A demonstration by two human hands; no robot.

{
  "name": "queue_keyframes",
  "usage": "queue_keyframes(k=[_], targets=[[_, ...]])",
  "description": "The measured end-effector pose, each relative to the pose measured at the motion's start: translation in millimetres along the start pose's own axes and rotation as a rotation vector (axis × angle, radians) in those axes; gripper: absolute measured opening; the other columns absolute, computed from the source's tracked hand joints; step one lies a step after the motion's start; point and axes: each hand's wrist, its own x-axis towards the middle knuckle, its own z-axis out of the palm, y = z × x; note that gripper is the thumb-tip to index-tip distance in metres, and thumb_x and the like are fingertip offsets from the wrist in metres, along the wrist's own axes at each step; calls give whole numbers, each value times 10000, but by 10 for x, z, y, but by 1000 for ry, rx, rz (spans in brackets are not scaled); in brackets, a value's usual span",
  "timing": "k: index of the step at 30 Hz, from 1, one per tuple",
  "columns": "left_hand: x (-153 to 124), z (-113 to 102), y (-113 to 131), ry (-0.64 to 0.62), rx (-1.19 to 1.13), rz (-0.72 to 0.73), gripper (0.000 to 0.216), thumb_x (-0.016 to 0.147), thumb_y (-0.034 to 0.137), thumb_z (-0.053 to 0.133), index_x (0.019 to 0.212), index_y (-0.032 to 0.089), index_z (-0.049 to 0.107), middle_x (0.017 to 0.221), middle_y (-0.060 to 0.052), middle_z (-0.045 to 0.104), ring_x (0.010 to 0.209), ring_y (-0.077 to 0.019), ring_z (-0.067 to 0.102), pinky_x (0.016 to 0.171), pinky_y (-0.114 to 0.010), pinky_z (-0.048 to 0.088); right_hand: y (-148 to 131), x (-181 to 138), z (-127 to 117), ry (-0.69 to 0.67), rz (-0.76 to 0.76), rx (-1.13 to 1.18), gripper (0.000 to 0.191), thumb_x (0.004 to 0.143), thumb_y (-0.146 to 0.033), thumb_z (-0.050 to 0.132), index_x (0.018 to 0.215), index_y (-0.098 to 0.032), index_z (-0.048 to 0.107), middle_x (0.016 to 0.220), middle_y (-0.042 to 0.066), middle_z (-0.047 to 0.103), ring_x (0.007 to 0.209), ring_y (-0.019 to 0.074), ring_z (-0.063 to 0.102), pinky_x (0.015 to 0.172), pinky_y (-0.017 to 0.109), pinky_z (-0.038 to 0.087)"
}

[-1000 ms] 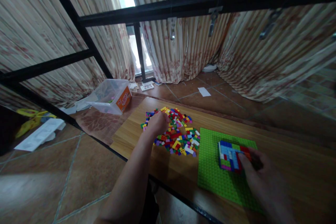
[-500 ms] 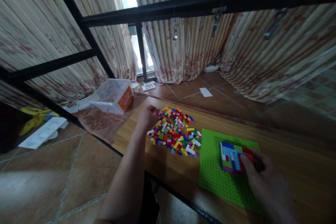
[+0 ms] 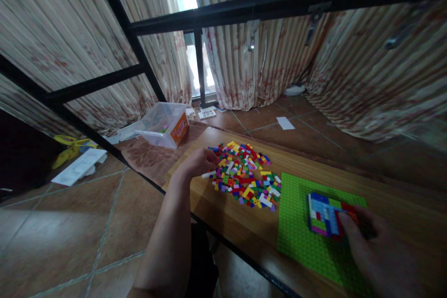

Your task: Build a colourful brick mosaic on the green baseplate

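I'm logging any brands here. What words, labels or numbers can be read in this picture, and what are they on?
Nothing can be read.
Orange label on the clear plastic box: print too blurred.
Printed card on the floor: code-like marks, too small.

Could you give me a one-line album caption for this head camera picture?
Left hand at a pile of toy bricks; right hand on a brick block on a green baseplate.

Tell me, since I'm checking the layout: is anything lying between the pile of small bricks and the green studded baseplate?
Nothing visible does. Only bare wooden tabletop separates the heap of small multicoloured plastic bricks from the green studded baseplate. The left hand is at the heap's left edge; the right hand rests on the flat multicoloured brick build.
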Motion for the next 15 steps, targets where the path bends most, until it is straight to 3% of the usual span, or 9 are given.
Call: queue_keyframes(k=[6,15], targets=[[-92,33,39,-121,10,101,185,651,169,625,788,144,748,665,13,641,625,-119,544,545,-199,394,6,30,16,0,10,-29,720,789,-728,403,1199,-185,638,1006,186,695,845,414,658,719,574,518],[-107,162,253,-150,192,87,396,627,75,613,969,198,769,759,-12,704,693,-154,616,600,-218,435,-33,40,-9,-21,26,-66,764,783,-757,368,1217,-186,630,1028,192,683,842,422,648,725,581,514]])
